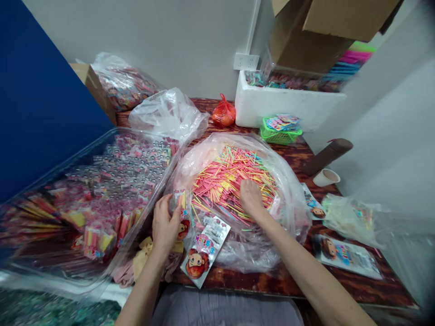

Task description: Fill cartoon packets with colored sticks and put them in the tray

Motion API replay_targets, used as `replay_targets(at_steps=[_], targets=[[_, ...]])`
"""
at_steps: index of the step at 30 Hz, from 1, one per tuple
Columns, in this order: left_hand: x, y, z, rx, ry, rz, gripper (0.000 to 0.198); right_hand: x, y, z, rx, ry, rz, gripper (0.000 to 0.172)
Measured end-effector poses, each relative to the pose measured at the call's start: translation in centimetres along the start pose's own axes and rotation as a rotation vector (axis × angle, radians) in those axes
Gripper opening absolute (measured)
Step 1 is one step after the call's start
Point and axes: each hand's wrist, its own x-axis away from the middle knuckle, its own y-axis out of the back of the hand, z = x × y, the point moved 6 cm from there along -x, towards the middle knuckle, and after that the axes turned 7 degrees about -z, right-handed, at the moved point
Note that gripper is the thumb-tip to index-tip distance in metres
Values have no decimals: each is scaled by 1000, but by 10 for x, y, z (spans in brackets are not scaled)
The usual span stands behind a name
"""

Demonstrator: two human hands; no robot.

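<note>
My left hand [165,224] is closed on the edge of a small clear printed packet [183,222], with a few coloured sticks showing inside its upper part. Deep in a heap of thin pink, yellow and green sticks [220,174], my right hand [250,197] is closed with its fingertips down; whatever it grips is hidden. The heap lies in a large open clear plastic bag [292,208]. A flat printed pouch [203,253] with a cartoon face rests against the bag's front edge, between my two forearms.
On the left stands a big clear bin [112,131] of filled packets. Behind are a crumpled plastic bag [166,113], a red bag [224,112], a green basket [280,136] and a white foam box [272,106]. A brown bottle [328,156], paper cup [326,178] and more pouches [348,256] sit right.
</note>
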Motion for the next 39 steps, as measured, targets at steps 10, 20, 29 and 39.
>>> replay_targets(at_steps=[10, 20, 29, 39], targets=[[27, 2, -60, 243, -86, 71, 34, 40, -4, -17, -1536, -483, 417, 26], [53, -82, -117, 408, -191, 616, 42, 114, -9, 54, -2059, -451, 748, 31], [64, -34, -99, 218, -303, 445, 35, 116, 1, 30, -1653, -284, 363, 16], [98, -30, -54, -289, -405, 272, 40, 140, -11, 19, -1392, -214, 132, 13]])
